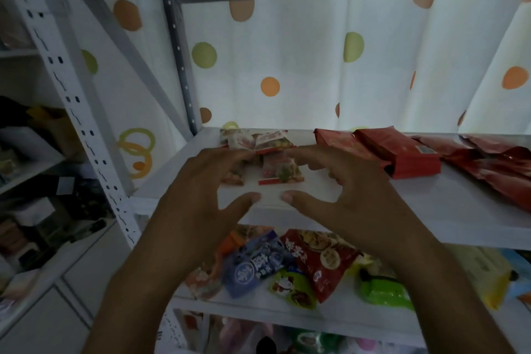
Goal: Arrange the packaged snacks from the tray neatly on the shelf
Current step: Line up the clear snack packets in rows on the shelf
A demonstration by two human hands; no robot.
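Several small snack packets [283, 171] with red and white wrappers lie in a loose pile on the white shelf [448, 210]. My left hand [201, 195] and my right hand [353, 190] hover side by side just in front of the pile, fingers spread and bent, thumbs pointing at each other. The fingertips reach the near packets; whether they touch them is unclear. Neither hand holds anything. The tray is out of view.
Red foil bags [402, 152] lie on the same shelf to the right. The shelf below carries mixed packets, blue [255, 264], red [321, 259] and green [382, 290]. A perforated white upright [71, 103] stands at left. A dotted curtain [316, 60] hangs behind.
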